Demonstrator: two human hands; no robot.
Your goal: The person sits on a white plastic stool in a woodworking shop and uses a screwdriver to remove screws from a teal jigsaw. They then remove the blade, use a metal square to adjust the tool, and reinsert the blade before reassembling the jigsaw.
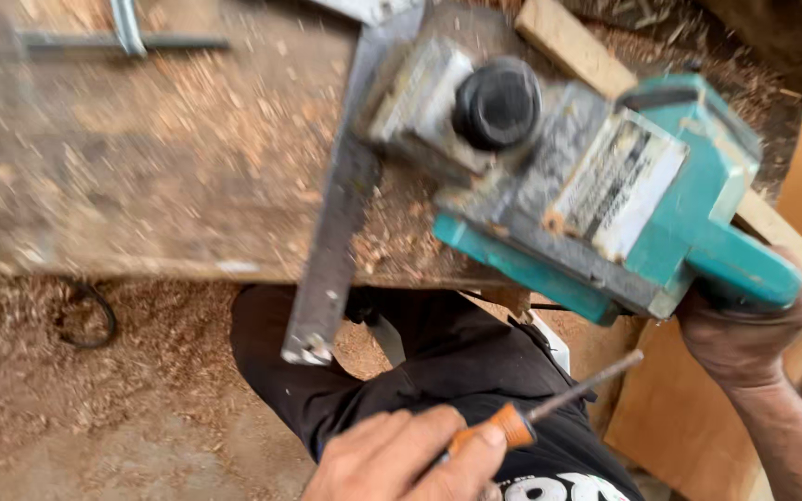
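Observation:
My right hand [743,336] grips the teal handle of an electric hand planer [596,186], a teal and grey tool with a black round knob on top, held tilted over the edge of a workbench [160,167]. My left hand [401,459] holds a screwdriver [536,413] with an orange handle; its metal shaft points up and right toward the planer's underside. A long wooden strip [573,46] lies under the planer.
A metal carpenter's square [331,250] hangs over the bench edge, left of the planer. Wood shavings cover the bench and the floor. A plywood board [689,408] leans at the right. My dark trousers [420,362] are below. A cable loop [85,315] lies on the floor.

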